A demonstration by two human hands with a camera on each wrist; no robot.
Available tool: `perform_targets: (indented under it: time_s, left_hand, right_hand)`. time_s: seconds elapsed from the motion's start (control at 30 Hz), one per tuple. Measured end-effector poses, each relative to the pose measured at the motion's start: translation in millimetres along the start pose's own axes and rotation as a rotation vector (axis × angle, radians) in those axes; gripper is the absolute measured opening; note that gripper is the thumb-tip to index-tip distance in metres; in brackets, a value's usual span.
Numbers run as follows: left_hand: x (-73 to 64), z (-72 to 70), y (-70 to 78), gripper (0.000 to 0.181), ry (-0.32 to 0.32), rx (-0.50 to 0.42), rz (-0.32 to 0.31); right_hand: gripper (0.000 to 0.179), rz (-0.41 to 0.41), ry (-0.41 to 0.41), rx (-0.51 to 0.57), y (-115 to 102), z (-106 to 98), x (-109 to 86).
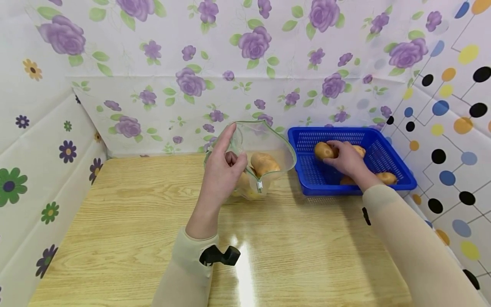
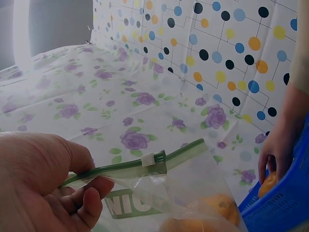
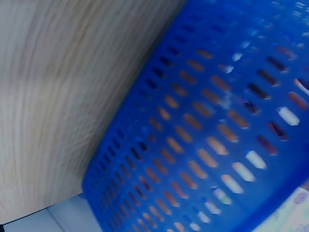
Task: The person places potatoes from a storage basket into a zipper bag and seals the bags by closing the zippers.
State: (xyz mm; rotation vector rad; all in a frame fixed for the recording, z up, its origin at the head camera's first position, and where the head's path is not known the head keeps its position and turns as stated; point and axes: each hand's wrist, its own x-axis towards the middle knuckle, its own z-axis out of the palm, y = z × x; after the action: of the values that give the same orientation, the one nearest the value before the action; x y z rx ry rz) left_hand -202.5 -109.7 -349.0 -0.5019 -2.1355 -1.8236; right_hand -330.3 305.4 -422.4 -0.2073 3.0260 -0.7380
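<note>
A clear zip bag [image 1: 281,149] with a green-edged mouth and white slider stands on the table, its mouth spread wide. Inside it lie several potatoes [image 1: 264,163]. My left hand [image 1: 221,172] pinches the bag's green rim on its left side, as the left wrist view shows close up. Over the blue basket [image 1: 314,187], my right hand [image 1: 347,160] grips a potato [image 1: 324,151] between thumb and fingers. Other potatoes [image 1: 386,178] lie in the basket near that hand. The right wrist view shows mostly the basket's slotted wall [image 3: 193,135], with the hand hidden behind it.
The wood-grain table [image 1: 126,221] carries the bag and, at its right, the basket. A flowered cloth wall [image 1: 161,59] stands behind, and a dotted one [image 1: 456,140] rises close beside the basket.
</note>
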Motion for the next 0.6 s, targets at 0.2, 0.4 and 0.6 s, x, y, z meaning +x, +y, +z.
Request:
perform_targets:
  time_s: [0.2, 0.4, 0.6]
  left_hand:
    - [0.2, -0.2, -0.3, 0.076, 0.0, 0.003, 0.0]
    - [-0.3, 0.0, 0.1, 0.076, -0.002, 0.006, -0.002]
    - [-0.1, -0.1, -0.1, 0.076, -0.003, 0.001, 0.008]
  right_hand:
    - [0.073, -0.022, 0.045, 0.061, -23.1, -11.4, -14.5]
    - [0.073, -0.046, 0.073, 0.101, -47.9, -25.4, -34.6]
    - [0.074, -0.106, 0.093, 0.13, -67.8, -33.9, -54.7]
